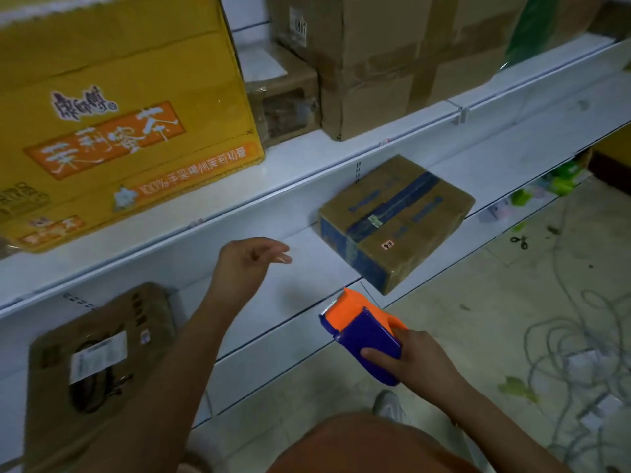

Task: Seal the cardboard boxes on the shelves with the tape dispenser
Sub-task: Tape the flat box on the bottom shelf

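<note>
A brown cardboard box (396, 221) crossed by dark tape lies on the lower shelf (307, 268). The left hand (249, 264) hovers above the shelf, fingers loose, holding nothing. The right hand (420, 360) grips the orange-and-purple tape dispenser (362, 332) near the shelf's front edge.

Single head-worn view, wide-angle, with straight shelf edges bowed toward the frame borders. It looks forward and steeply down from above and just in front of the white shelves (300, 155), which run diagonally from lower left to upper right. Both forearms enter from the bottom edge, close to the lens. Floor (512, 302) fills the right side. No second view.
</note>
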`<control>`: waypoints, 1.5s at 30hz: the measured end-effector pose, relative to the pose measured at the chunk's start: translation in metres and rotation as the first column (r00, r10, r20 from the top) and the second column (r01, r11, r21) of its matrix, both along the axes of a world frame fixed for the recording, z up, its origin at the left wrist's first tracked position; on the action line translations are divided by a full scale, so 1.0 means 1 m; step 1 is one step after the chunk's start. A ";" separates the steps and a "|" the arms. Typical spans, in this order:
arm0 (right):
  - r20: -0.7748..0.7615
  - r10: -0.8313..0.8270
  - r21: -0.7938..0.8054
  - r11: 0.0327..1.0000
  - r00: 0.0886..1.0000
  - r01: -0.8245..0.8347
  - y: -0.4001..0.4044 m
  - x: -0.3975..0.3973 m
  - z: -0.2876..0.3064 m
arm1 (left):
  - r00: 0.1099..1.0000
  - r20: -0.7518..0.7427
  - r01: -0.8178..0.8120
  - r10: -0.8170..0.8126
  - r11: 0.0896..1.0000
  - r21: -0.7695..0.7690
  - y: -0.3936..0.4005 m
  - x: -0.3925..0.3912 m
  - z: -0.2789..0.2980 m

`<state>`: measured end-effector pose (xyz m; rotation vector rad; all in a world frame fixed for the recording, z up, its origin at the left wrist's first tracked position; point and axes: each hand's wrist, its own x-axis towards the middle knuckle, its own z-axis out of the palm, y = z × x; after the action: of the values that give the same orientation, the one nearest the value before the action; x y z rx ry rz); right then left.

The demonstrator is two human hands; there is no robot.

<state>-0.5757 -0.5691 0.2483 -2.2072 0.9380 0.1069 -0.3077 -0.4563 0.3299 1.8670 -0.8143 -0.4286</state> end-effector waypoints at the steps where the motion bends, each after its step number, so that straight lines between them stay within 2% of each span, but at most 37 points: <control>1: 0.005 -0.039 0.012 0.999 0.999 0.039 0.003 0.000 -0.003 | 0.998 0.058 0.006 -0.007 1.000 0.017 0.002 -0.004 0.000; 5: 0.010 -0.208 0.117 0.972 0.978 0.205 0.012 0.016 -0.006 | 0.989 0.104 0.100 -0.107 0.993 0.067 0.001 -0.044 -0.015; 7: -0.018 -0.252 0.190 0.949 0.968 0.251 0.013 0.024 -0.005 | 0.970 0.147 0.171 -0.194 0.972 0.159 0.001 -0.059 -0.023; 9: -0.033 -0.285 0.249 0.926 0.958 0.284 0.012 0.028 -0.005 | 0.954 0.224 0.148 -0.198 0.964 0.222 0.001 -0.063 -0.028; 12: -0.029 -0.354 0.337 0.877 0.935 0.343 0.015 0.033 -0.004 | 0.912 0.355 0.148 -0.207 0.971 0.187 0.002 -0.073 -0.035; 19: -0.100 -0.531 0.642 0.612 0.842 0.462 0.008 0.051 0.015 | 0.733 0.622 0.171 -0.275 0.960 0.223 -0.013 -0.107 -0.046; 22: -0.078 -0.626 0.734 0.490 0.776 0.470 -0.002 0.055 0.019 | 0.655 0.672 0.132 -0.345 0.928 0.348 -0.021 -0.114 -0.058; 26: -0.057 -0.696 0.797 0.400 0.716 0.452 -0.020 0.057 0.021 | 0.551 0.719 0.110 -0.424 0.891 0.441 -0.034 -0.118 -0.069; 31: -0.048 -0.720 0.785 0.402 0.693 0.472 -0.040 0.058 0.012 | 0.613 0.590 0.148 -0.526 0.809 0.569 -0.048 -0.136 -0.080; 33: -0.062 -0.755 0.782 0.370 0.653 0.501 -0.048 0.059 0.003 | 0.678 0.487 0.221 -0.550 0.785 0.579 -0.057 -0.142 -0.081; 34: -0.076 -0.771 0.784 0.345 0.632 0.516 -0.053 0.060 -0.003 | 0.742 0.380 0.281 -0.552 0.771 0.571 -0.062 -0.140 -0.084; 36: -0.092 -0.791 0.768 0.330 0.605 0.549 -0.064 0.059 -0.012 | 0.833 0.042 0.465 -0.552 0.738 0.489 -0.074 -0.133 -0.090; 37: -0.092 -0.800 0.752 0.334 0.592 0.569 -0.070 0.058 -0.018 | 0.843 -0.085 0.519 -0.532 0.760 0.391 -0.080 -0.130 -0.095; 39: -0.087 -0.826 0.706 0.343 0.557 0.620 -0.087 0.055 -0.030 | 0.879 -0.206 0.471 -0.429 0.846 0.249 -0.093 -0.122 -0.107; 41: -0.066 -0.854 0.655 0.354 0.517 0.668 -0.110 0.050 -0.038 | 0.928 -0.245 0.344 -0.281 0.898 0.272 -0.108 -0.114 -0.116; 42: -0.056 -0.856 0.631 0.369 0.514 0.682 -0.122 0.047 -0.043 | 0.941 -0.243 0.308 -0.236 0.895 0.322 -0.116 -0.109 -0.120; 45: -0.036 -0.859 0.578 0.399 0.511 0.712 -0.157 0.039 -0.057 | 0.958 -0.151 0.285 -0.243 0.845 0.452 -0.150 -0.080 -0.142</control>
<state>-0.5372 -0.7264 0.1908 -1.0221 1.5015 -0.3588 -0.3879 -0.6059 0.1875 2.1639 -0.9749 -0.9498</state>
